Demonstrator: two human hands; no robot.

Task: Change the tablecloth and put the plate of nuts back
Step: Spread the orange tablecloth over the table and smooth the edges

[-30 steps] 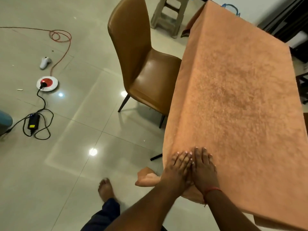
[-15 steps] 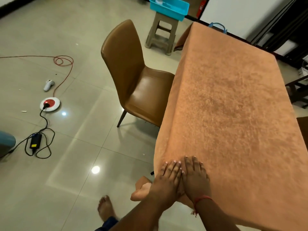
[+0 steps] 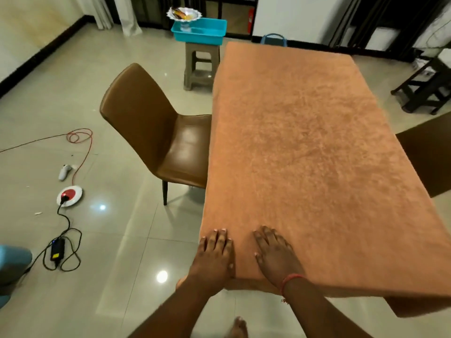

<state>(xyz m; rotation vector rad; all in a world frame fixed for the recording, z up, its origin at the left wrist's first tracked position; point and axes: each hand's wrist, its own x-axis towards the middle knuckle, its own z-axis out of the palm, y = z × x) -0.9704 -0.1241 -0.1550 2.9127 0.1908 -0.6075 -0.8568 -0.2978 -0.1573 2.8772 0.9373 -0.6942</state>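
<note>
Tablecloth [image 3: 307, 152] stretches lengthwise away from my flat, empty left hand [image 3: 214, 258] and right hand [image 3: 275, 256]; plate of nuts [image 3: 184, 13] sits far ahead-left.

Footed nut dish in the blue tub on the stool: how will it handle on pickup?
The dish looks top-heavy: wide scalloped bowl on a narrow stem, so likely tippy. It seems to be glass or clear plastic, possibly fragile. The contents sit loose and may slide if tilted.

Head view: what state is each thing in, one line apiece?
Tablecloth: spread flat over the table.
Left hand: flat on the cloth's near corner.
Right hand: flat on the cloth, apart from the left.
Plate of nuts: in the blue tray on a stool.
Chair: upright, empty.
</note>
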